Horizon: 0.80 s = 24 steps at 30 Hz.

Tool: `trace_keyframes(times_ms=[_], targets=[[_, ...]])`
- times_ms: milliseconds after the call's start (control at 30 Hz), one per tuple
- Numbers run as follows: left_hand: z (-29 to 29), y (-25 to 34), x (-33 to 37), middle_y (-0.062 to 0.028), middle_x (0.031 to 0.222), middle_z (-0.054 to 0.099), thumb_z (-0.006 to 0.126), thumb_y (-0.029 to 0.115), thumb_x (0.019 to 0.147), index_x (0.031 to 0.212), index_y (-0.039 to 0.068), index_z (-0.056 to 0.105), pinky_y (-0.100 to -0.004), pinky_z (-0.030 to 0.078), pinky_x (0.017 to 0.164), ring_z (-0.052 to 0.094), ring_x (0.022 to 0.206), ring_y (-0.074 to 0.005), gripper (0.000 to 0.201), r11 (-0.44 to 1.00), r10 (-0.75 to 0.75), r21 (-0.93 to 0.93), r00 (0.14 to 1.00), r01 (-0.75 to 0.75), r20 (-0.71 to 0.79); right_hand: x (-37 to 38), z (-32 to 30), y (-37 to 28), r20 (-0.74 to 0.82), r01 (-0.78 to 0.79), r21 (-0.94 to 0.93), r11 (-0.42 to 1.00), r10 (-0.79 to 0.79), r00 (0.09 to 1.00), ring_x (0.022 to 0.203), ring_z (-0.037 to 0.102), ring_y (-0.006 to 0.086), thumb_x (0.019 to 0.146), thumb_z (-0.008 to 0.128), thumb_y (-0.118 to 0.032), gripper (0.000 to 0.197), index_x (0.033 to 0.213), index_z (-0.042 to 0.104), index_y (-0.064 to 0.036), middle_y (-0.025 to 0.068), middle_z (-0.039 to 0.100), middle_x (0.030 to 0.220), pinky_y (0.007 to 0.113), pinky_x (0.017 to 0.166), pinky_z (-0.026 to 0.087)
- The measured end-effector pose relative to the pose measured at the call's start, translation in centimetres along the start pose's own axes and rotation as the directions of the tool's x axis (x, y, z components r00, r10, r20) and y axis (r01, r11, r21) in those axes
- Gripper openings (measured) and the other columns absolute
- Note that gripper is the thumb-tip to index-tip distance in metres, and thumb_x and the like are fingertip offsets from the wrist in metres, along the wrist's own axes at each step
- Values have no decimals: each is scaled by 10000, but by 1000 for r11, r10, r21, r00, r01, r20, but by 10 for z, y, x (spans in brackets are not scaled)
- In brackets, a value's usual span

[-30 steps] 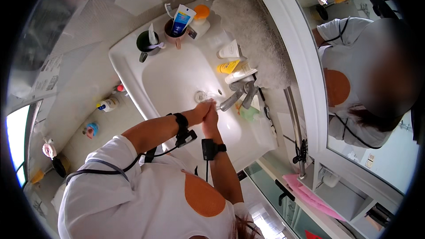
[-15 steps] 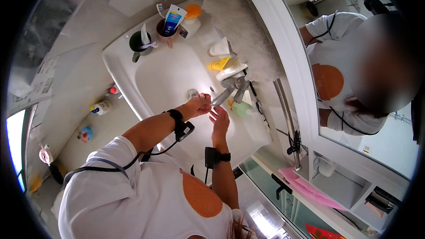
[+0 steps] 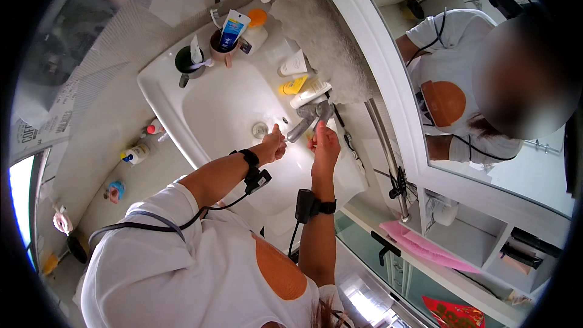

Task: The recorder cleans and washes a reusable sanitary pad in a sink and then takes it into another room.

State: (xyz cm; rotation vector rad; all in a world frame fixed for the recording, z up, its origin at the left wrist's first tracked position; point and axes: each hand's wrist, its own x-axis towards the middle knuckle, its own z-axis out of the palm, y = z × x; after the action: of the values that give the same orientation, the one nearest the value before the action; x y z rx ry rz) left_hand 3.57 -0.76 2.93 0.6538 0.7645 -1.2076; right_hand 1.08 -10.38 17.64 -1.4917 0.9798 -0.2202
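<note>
Over the white washbasin, my left hand hovers beside the spout, close to the drain. Its fingers are loosely bent, one pointing up, and nothing shows in them. My right hand is raised at the grey metal faucet, its fingertips closed at the lever handle. Part of the lever is hidden behind those fingers. Behind the faucet lie a white tube, a yellow tube and another white tube on the basin's ledge. Both wrists wear black straps with small boxes and cables.
A dark green mug, a pink mug with toothpaste, and an orange-capped bottle stand on the far rim. A mirror cabinet and metal rail border the right. Bottles sit on the floor at left.
My right hand has moved away from my left hand, up and right to the faucet's lever. My left hand has shifted slightly left, away from the spout.
</note>
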Motion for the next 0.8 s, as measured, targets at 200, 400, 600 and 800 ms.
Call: trace_keyframes(times_ms=[200,400,600,800], targets=[[-1,3,-11,-15,497,357,302,350,881,656,99,400,-298,415,555,363,437,-147,352,1000,1,31,997,-3,76,-11,-12,26,50,-38,30,999,36,998,519,459,87,842,528,-309,264,842,512,-45,3,479,624,206,501,396],[-18,-1,-44,-13,587,430,442,19,784,821,83,469,-344,457,771,427,496,-126,79,983,145,-128,986,-135,78,-67,-21,70,94,-133,92,987,124,988,548,477,93,870,469,-311,300,888,517,-16,32,514,660,224,520,414],[-46,-18,-62,6,698,491,448,-93,708,909,66,492,-264,466,682,449,547,-103,259,986,142,-124,963,-116,231,-115,-45,119,104,-203,3,979,202,974,539,484,99,865,486,-255,266,877,519,9,50,534,669,220,496,417],[-31,-31,-97,-10,681,472,557,159,786,792,78,489,-208,347,424,382,454,-82,106,988,145,52,989,-147,34,-134,-69,128,275,-100,-63,993,113,955,580,509,99,858,476,-230,237,916,528,-6,54,556,720,218,552,446]])
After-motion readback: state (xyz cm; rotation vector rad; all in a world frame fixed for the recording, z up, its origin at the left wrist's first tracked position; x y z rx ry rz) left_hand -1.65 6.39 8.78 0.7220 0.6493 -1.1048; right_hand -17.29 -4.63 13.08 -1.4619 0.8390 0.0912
